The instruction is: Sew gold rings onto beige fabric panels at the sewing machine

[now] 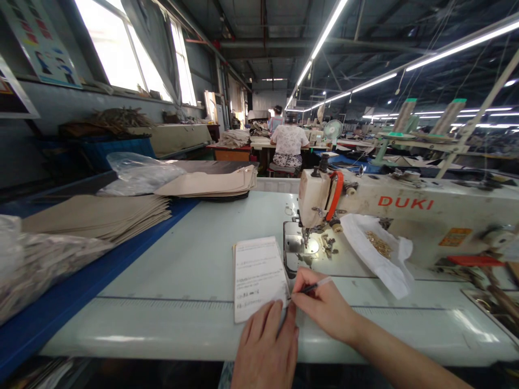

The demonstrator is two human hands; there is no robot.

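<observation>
A small notebook [259, 270] with handwritten lines lies on the pale green sewing table [194, 248]. My left hand [267, 346] rests flat over its lower right corner, fingers stretched out. In my right hand [320, 302] a pen [314, 286] is pinched, its tip at the notebook's right edge close to my left fingertips. Just beyond my right hand stands a sewing machine [405, 202] marked DUKI, its lamp lighting the needle plate [294, 243]. A white cloth or bag [389, 270] with small brass-coloured parts [379, 245] sits against the machine.
Stacks of beige cut panels [101, 216] and another beige pile [211, 183] lie on the blue-edged table at left, beside clear plastic bags [138, 170]. Thread cones [405, 116] rise behind the machine. Farther ahead a person [288, 140] sits facing away, near a fan [333, 129].
</observation>
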